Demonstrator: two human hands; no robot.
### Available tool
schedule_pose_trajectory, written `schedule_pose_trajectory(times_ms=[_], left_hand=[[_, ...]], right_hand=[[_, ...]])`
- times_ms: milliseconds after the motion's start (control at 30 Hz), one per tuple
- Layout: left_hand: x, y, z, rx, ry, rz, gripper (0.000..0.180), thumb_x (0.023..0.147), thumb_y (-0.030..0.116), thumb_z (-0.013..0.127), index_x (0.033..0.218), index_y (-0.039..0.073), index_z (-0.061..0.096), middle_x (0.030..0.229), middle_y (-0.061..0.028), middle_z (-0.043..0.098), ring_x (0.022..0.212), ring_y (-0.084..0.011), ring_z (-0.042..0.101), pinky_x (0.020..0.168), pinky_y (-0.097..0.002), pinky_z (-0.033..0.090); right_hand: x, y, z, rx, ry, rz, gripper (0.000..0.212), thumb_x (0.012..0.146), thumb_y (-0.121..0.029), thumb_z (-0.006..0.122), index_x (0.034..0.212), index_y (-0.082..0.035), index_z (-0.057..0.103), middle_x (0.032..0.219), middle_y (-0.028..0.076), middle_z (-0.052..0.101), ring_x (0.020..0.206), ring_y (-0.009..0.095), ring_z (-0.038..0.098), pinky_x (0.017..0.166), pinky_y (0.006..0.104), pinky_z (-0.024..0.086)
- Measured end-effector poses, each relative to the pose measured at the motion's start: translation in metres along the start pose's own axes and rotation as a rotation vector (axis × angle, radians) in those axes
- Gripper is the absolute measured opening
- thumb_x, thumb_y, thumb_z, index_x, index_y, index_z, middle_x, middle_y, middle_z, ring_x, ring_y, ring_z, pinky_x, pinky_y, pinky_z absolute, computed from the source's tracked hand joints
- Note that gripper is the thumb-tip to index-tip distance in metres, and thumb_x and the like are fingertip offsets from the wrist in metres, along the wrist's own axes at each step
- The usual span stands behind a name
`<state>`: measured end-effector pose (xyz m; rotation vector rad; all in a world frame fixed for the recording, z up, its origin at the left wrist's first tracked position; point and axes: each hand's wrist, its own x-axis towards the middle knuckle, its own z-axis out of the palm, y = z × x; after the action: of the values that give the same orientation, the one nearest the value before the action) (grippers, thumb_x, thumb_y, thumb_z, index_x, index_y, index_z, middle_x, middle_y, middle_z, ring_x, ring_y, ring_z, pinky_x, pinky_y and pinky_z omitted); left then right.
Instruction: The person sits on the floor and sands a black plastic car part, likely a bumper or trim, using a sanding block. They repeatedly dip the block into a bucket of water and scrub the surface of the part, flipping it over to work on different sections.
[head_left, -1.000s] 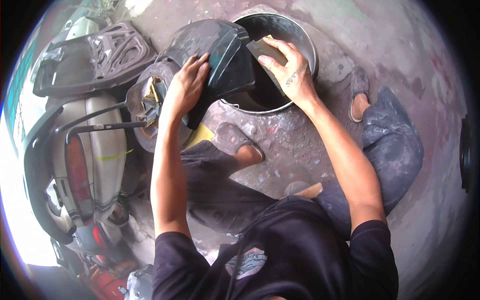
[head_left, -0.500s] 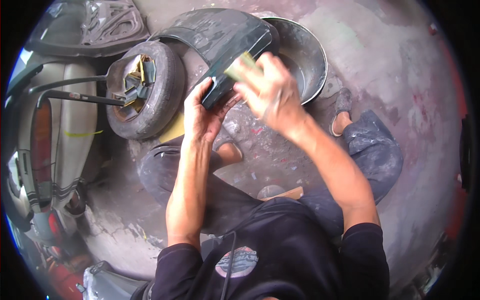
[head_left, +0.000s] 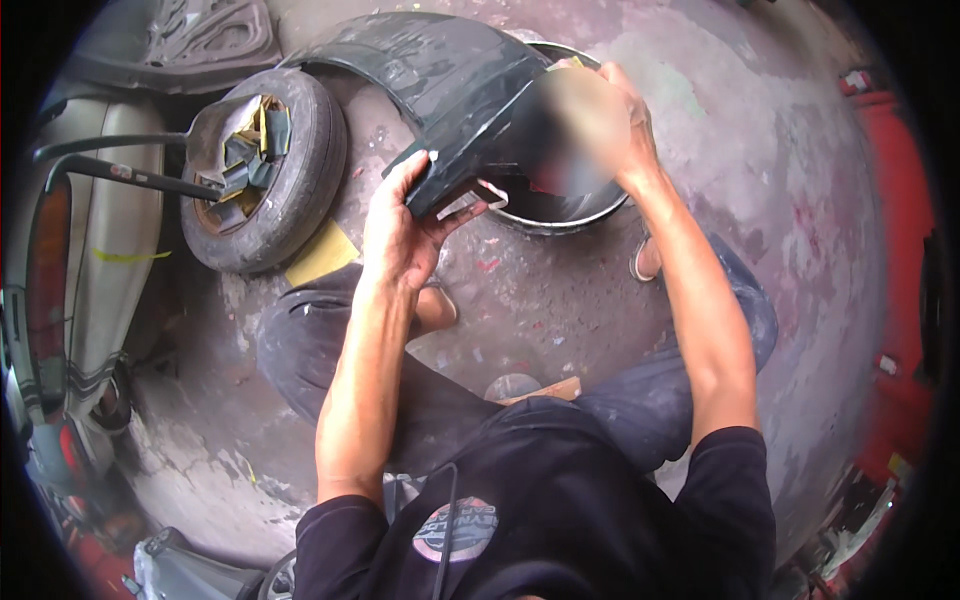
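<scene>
Head view, watching from my end: biggest change is the right hand (head_left: 632,120). Half a second ago it was over the near end of the dark car fender (head_left: 450,72) with a yellowish pad; now it's farther right, above the round tub (head_left: 560,229). A blurry patch covers most of its fingers, so I honestly can't tell whether they're spread or pinching something. There's a tiny yellow sliver by the fingertips, might be the pad.

Left hand (head_left: 400,225) hasn't really moved: it pinches the fender's near corner, thumb on top, fingers underneath and a bit spread. The fender arches from beside the tyre (head_left: 328,150) on the left across to the tub's left rim, near end tipped up toward the wearer.

My read: the rubbing is paused on that near end while the left hand keeps it steady. Folded abrasive sheets (head_left: 250,160) sit in the wheel, off to the left.
</scene>
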<state>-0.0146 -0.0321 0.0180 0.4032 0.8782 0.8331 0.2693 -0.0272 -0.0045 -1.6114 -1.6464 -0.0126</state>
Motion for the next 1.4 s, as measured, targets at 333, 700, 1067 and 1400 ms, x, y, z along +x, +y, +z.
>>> schedule_pose_trajectory(times_ms=[333, 700, 1067, 1400], left_hand=[[0.005, -0.003, -0.007, 0.000, 0.018, 0.057, 0.034, 0.105, 0.026, 0.063, 0.128, 0.001, 0.066, 0.120, -0.0175, 0.074, 0.113, -0.0310, 0.072, 0.098, -0.0496, 0.058], [0.008, -0.003, -0.012, -0.017, 0.010, 0.086, 0.030, 0.102, 0.021, 0.067, 0.122, -0.002, 0.066, 0.115, -0.0194, 0.074, 0.101, -0.0327, 0.073, 0.097, -0.0495, 0.058], [0.007, -0.003, -0.008, 0.022, 0.026, 0.094, 0.032, 0.103, 0.024, 0.065, 0.123, -0.001, 0.067, 0.115, -0.0173, 0.074, 0.104, -0.0311, 0.071, 0.098, -0.0495, 0.055], [0.008, -0.002, -0.005, 0.022, 0.067, 0.110, 0.032, 0.102, 0.023, 0.066, 0.123, -0.002, 0.067, 0.116, -0.0175, 0.073, 0.106, -0.0311, 0.071, 0.100, -0.0505, 0.055]], right_hand=[[0.000, -0.007, -0.010, 0.023, -0.084, -0.032, 0.038, 0.090, -0.030, 0.082, 0.123, -0.012, 0.080, 0.098, 0.013, 0.064, 0.086, 0.031, 0.066, 0.081, 0.0441, 0.057], [0.000, -0.019, -0.011, 0.060, -0.194, -0.106, 0.038, 0.090, -0.025, 0.082, 0.125, -0.011, 0.080, 0.094, 0.015, 0.061, 0.089, 0.032, 0.066, 0.082, 0.0439, 0.056], [-0.011, -0.030, -0.016, 0.091, -0.226, -0.228, 0.037, 0.092, -0.029, 0.081, 0.124, -0.011, 0.078, 0.096, 0.014, 0.062, 0.091, 0.032, 0.064, 0.082, 0.0441, 0.055], [0.001, -0.013, -0.018, 0.088, -0.240, -0.133, 0.035, 0.090, -0.023, 0.082, 0.123, -0.011, 0.079, 0.100, 0.013, 0.065, 0.097, 0.031, 0.066, 0.087, 0.0439, 0.056]])
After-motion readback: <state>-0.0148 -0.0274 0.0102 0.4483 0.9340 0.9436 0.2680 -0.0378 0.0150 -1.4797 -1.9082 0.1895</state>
